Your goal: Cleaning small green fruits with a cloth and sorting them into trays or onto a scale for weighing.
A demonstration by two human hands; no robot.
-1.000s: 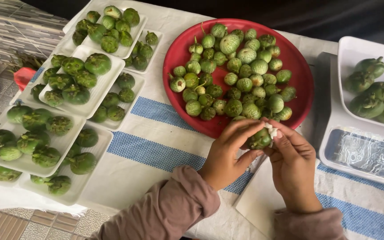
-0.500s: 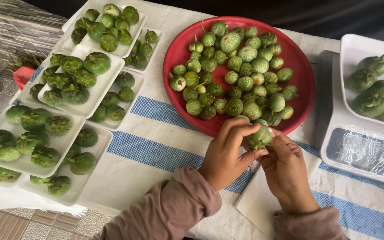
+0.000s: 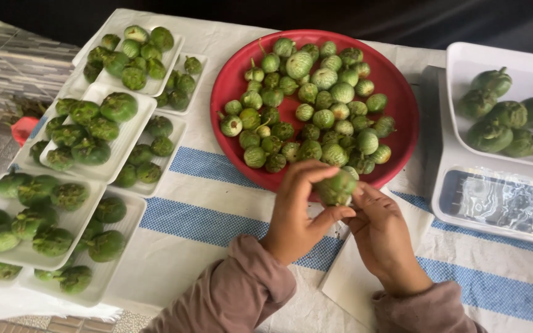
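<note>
**Both hands on one green fruit**

The left hand (image 3: 297,209) and right hand (image 3: 382,231) meet over the worktop (image 3: 217,203) just below the red plate (image 3: 402,105) — fingers curled around a single small green fruit (image 3: 335,187), left thumb beneath it. The fingers cover its lower half, so its stem end cannot be made out; both sleeves run out of view at the bottom edge.

White trays (image 3: 132,132), red plate (image 3: 402,111), scale (image 3: 445,185)
</note>
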